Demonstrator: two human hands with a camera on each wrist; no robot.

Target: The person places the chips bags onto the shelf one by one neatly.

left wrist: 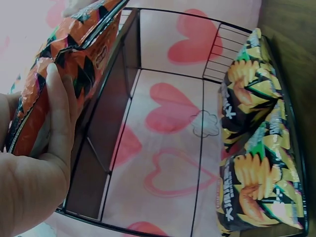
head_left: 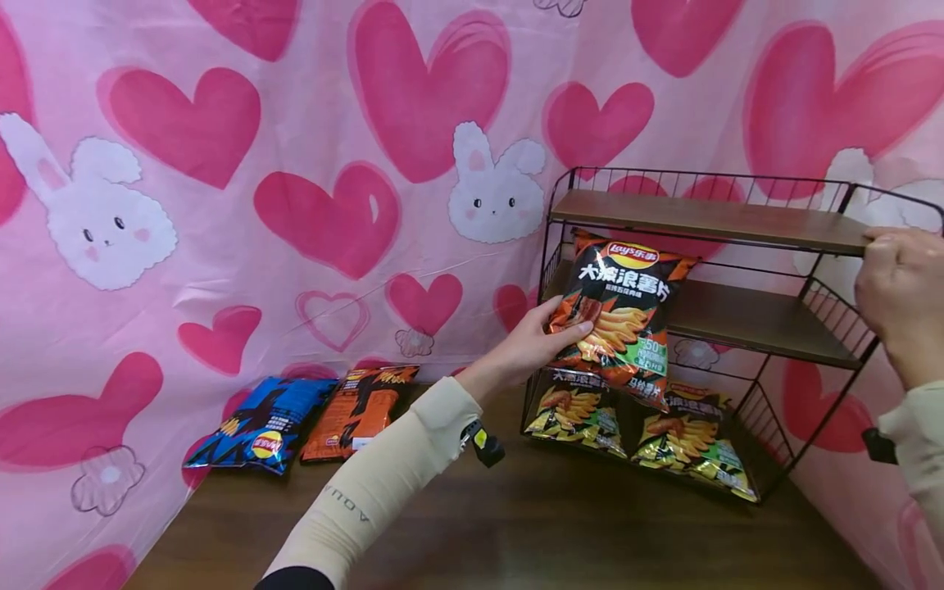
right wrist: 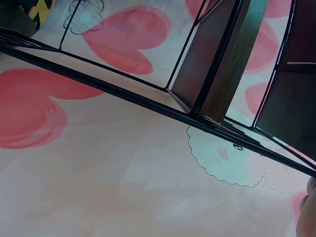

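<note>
An orange-and-black bag of Lay's potato chips [head_left: 627, 283] is tilted in front of the middle shelf [head_left: 760, 319] of a black wire rack. My left hand [head_left: 525, 342] grips its left side, the thumb across the printed front. From the left wrist view, the same chip bag [left wrist: 81, 54] appears edge-on beside the shelf boards, with my left hand [left wrist: 54, 128] around its lower part. At the rack's right end, my right hand [head_left: 901, 291] holds the corner of the top shelf [head_left: 708, 217]. Only a sliver of the right hand [right wrist: 307, 212] enters the right wrist view.
Two yellow-and-black chip bags, one on the left [head_left: 578, 414] and one on the right [head_left: 689, 438], lean on the bottom shelf. A blue chip bag [head_left: 265, 422] and an orange one [head_left: 357, 414] lie left on the brown table [head_left: 472, 524]. A heart-patterned cloth [head_left: 310, 106] hangs behind.
</note>
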